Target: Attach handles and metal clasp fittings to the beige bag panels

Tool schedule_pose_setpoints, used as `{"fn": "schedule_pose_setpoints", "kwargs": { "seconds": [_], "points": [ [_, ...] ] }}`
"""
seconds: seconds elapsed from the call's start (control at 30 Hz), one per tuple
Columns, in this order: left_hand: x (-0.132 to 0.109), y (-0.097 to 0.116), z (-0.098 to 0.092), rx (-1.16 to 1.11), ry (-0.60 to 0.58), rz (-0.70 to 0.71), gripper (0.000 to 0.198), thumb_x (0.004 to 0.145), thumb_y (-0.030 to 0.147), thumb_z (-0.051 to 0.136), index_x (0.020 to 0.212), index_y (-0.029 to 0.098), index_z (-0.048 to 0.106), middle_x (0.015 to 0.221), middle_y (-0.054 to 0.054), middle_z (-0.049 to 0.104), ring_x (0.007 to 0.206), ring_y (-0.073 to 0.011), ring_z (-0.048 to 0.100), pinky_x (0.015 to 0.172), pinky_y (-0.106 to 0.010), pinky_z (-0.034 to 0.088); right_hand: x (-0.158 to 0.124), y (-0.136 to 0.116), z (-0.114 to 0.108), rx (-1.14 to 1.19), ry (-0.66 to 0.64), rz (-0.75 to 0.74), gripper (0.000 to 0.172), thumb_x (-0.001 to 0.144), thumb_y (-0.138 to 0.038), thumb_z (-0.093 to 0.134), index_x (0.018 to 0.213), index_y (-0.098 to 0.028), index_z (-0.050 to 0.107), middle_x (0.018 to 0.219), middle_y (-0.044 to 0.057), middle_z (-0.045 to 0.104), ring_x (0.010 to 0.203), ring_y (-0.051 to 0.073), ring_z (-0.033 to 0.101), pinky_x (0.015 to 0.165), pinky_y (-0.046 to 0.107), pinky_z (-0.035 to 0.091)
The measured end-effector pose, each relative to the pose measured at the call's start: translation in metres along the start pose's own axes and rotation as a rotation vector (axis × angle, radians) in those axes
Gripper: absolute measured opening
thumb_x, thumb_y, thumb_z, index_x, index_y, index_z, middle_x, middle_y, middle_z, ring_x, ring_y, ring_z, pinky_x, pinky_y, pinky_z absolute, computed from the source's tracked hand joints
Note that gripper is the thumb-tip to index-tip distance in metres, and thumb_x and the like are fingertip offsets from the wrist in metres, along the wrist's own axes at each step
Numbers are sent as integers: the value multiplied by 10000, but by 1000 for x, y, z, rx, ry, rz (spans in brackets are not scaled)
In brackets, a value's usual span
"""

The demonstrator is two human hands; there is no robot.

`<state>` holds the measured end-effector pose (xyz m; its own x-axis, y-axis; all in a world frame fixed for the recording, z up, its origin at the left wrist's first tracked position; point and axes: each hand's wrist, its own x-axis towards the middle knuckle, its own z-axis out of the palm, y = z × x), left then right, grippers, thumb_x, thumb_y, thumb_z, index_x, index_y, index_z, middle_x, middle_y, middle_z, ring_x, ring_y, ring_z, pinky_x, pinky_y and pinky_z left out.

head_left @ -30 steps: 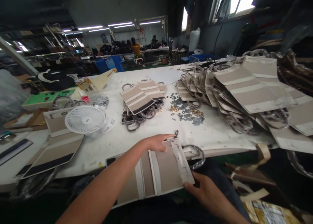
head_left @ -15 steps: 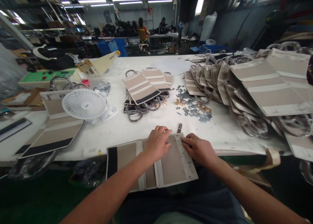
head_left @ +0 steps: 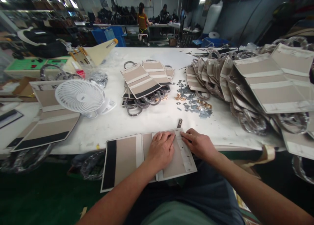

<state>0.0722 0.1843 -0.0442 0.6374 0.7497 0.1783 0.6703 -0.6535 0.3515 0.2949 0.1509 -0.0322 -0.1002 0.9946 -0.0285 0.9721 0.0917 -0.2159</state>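
1. Lays left hand (head_left: 162,149) flat, fingers extended, on the right section of an opened beige panel (head_left: 129,154).
2. Sets right hand (head_left: 200,144) at the panel's upper right edge, beside a white strip (head_left: 185,154), fingertips bunched narrowly; cannot tell whether pinching.
3. Has the panel overhanging the white table's (head_left: 98,130) near edge, extending leftward beyond the left hand.
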Motion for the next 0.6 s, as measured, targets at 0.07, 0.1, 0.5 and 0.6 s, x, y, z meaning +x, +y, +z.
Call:
{"fn": "schedule_pose_setpoints", "kwargs": {
  "seconds": [0.07,0.1,0.5,0.6],
  "points": [
    [1,2,-1,6,-4,-11,493,1008,258,525,1496,196,555,1430,-90,613,1292,-286,529,1204,-491,377,-1,-1,0,-19,-8,-6,389,1091,-381,473,1421,-344,676,1243,45,721,926,202,745,688,281,510],
    [1,3,-1,10,-4,-13,495,1008,261,527,1498,198,551,1431,-91,610,1296,-286,525,1198,-492,378,-1,-2,-1,-31,-15,-9,399,1097,-382,459,1440,-342,658,1249,51,717,927,203,745,683,278,503],
    [4,6,3,134,12,29,519,996,238,525,1512,187,514,1401,-108,611,1288,-296,512,1177,-502,372,2,-11,-11,-166,-134,-50,474,1111,-334,368,1567,-290,493,1265,115,689,864,230,751,662,297,502],
    [5,6,3,175,16,46,537,989,225,524,1523,175,503,1404,-114,608,1291,-303,514,1171,-504,383,1,-14,-14,-157,-112,-65,476,1102,-313,386,1560,-283,510,1242,107,703,834,232,752,658,304,504]
  ]
}}
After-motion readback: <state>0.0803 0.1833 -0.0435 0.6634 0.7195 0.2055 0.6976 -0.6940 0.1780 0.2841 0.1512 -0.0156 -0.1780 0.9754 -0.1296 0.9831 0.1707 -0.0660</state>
